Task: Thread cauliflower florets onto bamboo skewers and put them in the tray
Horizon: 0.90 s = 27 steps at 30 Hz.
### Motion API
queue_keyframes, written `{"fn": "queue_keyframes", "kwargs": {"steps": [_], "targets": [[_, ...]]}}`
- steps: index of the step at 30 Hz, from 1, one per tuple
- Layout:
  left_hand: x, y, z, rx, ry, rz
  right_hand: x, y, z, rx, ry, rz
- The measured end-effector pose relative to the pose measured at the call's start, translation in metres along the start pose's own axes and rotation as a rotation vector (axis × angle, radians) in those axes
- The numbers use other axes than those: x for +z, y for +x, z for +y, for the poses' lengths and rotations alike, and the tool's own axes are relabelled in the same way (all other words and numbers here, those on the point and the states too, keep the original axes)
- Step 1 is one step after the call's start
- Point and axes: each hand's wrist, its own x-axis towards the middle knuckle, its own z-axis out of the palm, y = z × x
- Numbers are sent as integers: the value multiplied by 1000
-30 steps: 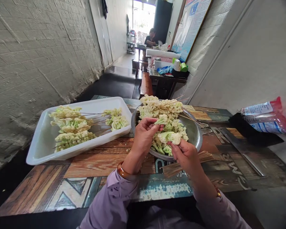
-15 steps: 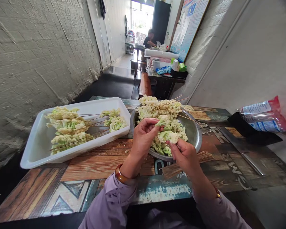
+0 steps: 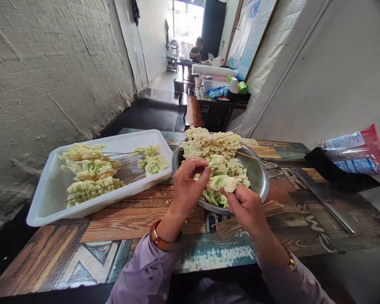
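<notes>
My left hand (image 3: pixel 190 182) is closed in a pinch on the stem end of a small cauliflower floret (image 3: pixel 215 161) above the bowl. Just below it, my right hand (image 3: pixel 246 206) grips another cauliflower piece (image 3: pixel 228 184) between thumb and fingers. Under both hands stands a metal bowl (image 3: pixel 261 179) heaped with florets, with several skewered cauliflower pieces (image 3: pixel 198 145) lying across its far side. Bare bamboo skewers (image 3: pixel 240 221) lie in a bundle by the bowl's near right edge. To the left, a white tray (image 3: pixel 47 204) holds several cauliflower skewers (image 3: pixel 95 185).
A cleaver (image 3: pixel 323 200) lies on the patterned table (image 3: pixel 120 223) at right, near a black holder (image 3: pixel 338 171) with wrapped plastic packs (image 3: pixel 351 150). Farther back are a bench (image 3: pixel 193 112), a second table with goods, and a seated person (image 3: pixel 196 51).
My left hand has drawn slightly left, and the floret at its fingertips has tilted a little upward. My right hand has barely moved.
</notes>
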Motion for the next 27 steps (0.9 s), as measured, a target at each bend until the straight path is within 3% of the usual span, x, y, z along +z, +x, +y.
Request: {"fn": "queue_keyframes", "kwargs": {"steps": [4,11,19,27], "targets": [[-2,2,2,127,116,-25,0,-1,-1,-6,-33,28],[-6,2,4,201,200,-83,0,-1,-2,-54,-89,77],[-12,4,15,117,174,-164,-1,1,-3,-21,-109,72],[-14,5,15,140,165,-221,-3,0,-2,-2,-77,59]]}}
